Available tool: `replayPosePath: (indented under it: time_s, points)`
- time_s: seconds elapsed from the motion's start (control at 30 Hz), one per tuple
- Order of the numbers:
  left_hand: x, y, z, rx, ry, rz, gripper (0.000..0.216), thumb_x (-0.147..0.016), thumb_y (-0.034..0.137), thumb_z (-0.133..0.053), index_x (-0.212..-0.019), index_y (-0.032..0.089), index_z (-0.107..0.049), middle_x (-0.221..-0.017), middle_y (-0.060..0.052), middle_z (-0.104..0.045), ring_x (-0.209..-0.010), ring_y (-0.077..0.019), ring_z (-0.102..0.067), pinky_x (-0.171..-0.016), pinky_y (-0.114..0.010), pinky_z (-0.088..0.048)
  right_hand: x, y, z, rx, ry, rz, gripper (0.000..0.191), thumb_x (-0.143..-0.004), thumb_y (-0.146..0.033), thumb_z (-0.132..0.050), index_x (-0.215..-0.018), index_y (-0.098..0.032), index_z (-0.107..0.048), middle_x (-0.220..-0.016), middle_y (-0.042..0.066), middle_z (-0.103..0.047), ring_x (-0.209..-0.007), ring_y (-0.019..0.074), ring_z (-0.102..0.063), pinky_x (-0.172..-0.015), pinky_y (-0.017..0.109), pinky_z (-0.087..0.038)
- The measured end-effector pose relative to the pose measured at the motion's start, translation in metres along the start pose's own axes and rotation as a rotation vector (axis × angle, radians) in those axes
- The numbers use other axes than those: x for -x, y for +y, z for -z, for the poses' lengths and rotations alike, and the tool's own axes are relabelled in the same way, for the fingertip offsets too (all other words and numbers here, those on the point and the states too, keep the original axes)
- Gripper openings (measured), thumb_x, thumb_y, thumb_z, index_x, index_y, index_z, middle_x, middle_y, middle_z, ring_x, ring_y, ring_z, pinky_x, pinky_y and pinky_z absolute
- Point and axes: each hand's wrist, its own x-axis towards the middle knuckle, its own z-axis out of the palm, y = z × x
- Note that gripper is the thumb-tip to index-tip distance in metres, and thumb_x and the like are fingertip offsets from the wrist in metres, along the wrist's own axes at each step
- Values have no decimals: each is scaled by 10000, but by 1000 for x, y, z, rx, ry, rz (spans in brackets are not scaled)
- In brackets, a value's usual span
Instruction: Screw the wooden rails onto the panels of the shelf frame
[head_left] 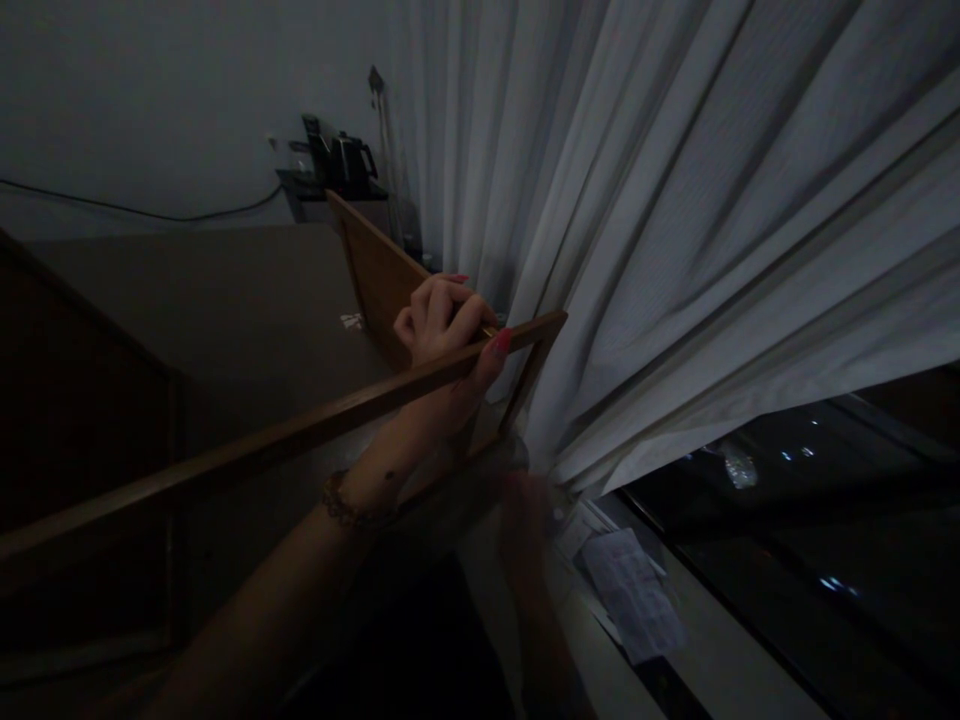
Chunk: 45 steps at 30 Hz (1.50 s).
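Note:
My left hand (448, 318), with red nails and a bracelet at its wrist, is closed around the top bar of a narrow wooden frame (330, 420) near its right end. The thumb lies across the bar, and the curled fingers are on the other side. Behind the fingers stands a brown wooden panel (381, 268), tilted. Lower down, my right hand (523, 505) is smeared by motion beside the frame's lower corner. Its fingers do not show clearly, nor whether anything is in them.
A white curtain (600, 220) hangs along the right, close to the frame. Papers (630, 590) lie on the sill below a dark window (825, 540). At the back, a black kettle (349, 160) stands on a small surface. Another dark wooden panel (82, 450) is at left.

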Motion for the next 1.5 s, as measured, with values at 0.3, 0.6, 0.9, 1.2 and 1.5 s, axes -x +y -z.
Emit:
replayPosePath:
  time_s: [0.3, 0.6, 0.9, 1.2, 1.5]
  points:
    - [0, 1, 1, -5, -10, 10, 500, -943, 646, -244, -848, 275, -566, -1021, -93, -598, -1239, -331, -445, -981, -566, -276, -8, 0, -19, 131, -4, -9, 461, -1019, -398, -239, -781, -218, -590, -790, 65, -554, -856, 250, -478, -886, 443, -269]
    - [1, -2, -1, 57, 0, -2, 506, -952, 629, -255, -855, 252, -579, -1043, -82, -602, -1235, -321, -467, -994, -514, -289, -3, -5, -23, 86, 59, 7, 583, -1023, -536, -174, -768, -222, -593, -797, 30, -515, -855, 223, -483, -872, 393, -265]
    - [2, -5, -2, 49, -9, -1, 476, -946, 626, -280, -883, 261, -580, -1048, -85, -610, -1247, -325, -460, -1005, -537, -293, -4, -4, -23, 34, 66, -6, 635, -1006, -591, -159, -764, -219, -612, -798, 32, -488, -829, 215, -472, -850, 378, -302]
    - [1, -6, -2, 78, -6, -6, 486, -950, 622, -273, -869, 260, -587, -1052, -86, -601, -1236, -324, -461, -991, -521, -296, 0, -3, -26, 7, 77, -28, 493, -1031, -476, -241, -821, -224, -609, -856, 46, -499, -865, 217, -481, -873, 367, -342]
    - [0, -1, -1, 62, 17, -21, 532, -951, 649, -236, -834, 245, -562, -996, -89, -596, -1216, -320, -478, -983, -536, -319, 9, -8, -32, 37, 70, -1, 435, -1024, -431, -258, -844, -208, -585, -851, 85, -503, -948, 270, -454, -885, 440, -312]
